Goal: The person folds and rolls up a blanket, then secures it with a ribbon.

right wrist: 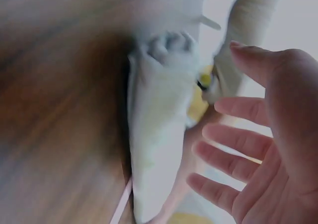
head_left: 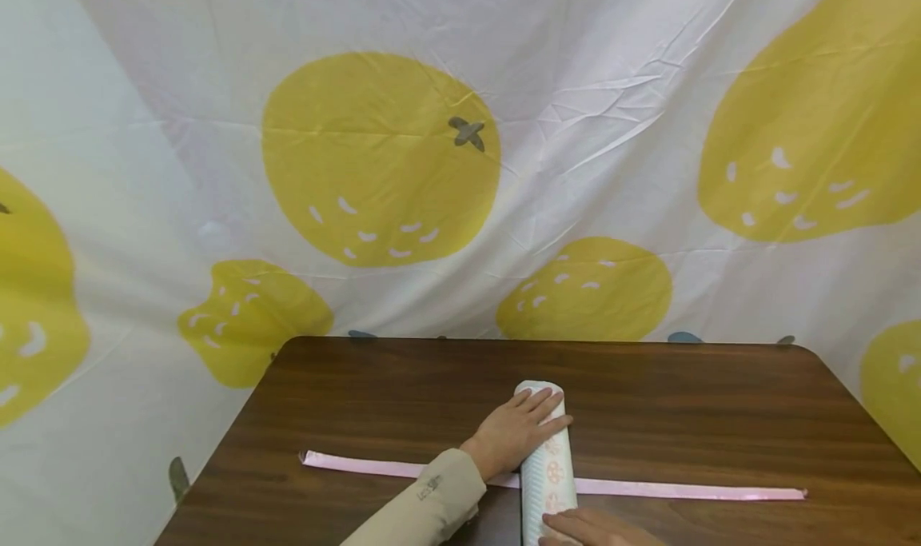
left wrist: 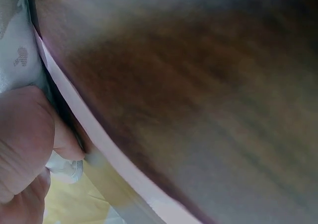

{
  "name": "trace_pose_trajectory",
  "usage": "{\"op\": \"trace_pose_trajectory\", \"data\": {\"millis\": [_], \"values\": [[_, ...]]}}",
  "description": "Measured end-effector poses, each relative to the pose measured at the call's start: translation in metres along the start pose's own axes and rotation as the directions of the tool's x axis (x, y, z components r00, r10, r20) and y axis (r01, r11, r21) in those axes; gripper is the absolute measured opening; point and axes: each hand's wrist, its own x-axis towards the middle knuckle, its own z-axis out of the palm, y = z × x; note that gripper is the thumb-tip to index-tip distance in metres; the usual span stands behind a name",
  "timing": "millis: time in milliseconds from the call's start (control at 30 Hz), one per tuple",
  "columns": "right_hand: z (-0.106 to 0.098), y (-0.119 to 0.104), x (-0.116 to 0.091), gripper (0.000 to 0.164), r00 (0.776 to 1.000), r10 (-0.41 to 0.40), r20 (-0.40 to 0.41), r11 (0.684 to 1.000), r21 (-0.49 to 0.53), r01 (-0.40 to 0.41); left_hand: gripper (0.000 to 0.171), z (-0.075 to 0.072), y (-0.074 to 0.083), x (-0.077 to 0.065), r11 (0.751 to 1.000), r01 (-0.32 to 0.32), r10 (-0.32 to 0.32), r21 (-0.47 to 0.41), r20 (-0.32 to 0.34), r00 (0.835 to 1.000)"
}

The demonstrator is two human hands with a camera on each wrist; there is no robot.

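A long white roll (head_left: pixel 548 466) with pale blue and orange-pink print lies front to back on the table, across a pink ribbon (head_left: pixel 683 491). My left hand (head_left: pixel 514 436) rests on its far part, fingers spread over the top. At the near end is my right hand (head_left: pixel 597 528), partly cut off by the lower frame edge. The right wrist view shows the right hand (right wrist: pixel 268 149) with fingers extended and apart beside the roll (right wrist: pixel 161 129), whose gathered, ruffled end faces the camera. In the left wrist view, the ribbon (left wrist: pixel 94 134) runs past the left hand (left wrist: pixel 25 139).
The dark wooden table (head_left: pixel 403 386) has rounded far corners. Behind it hangs a white cloth (head_left: pixel 432 306) printed with yellow fruit. The ribbon stretches flat to both sides of the roll.
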Motion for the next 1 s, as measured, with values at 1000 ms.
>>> {"op": "trace_pose_trajectory", "data": {"millis": [1000], "values": [[-0.087, 0.073, -0.088, 0.021, 0.57, 0.644, 0.51, 0.318, 0.5, -0.806, 0.085, 0.001, -0.015, -0.015, 0.984, 0.066, -0.074, -0.164, -0.046, 0.996]]}}
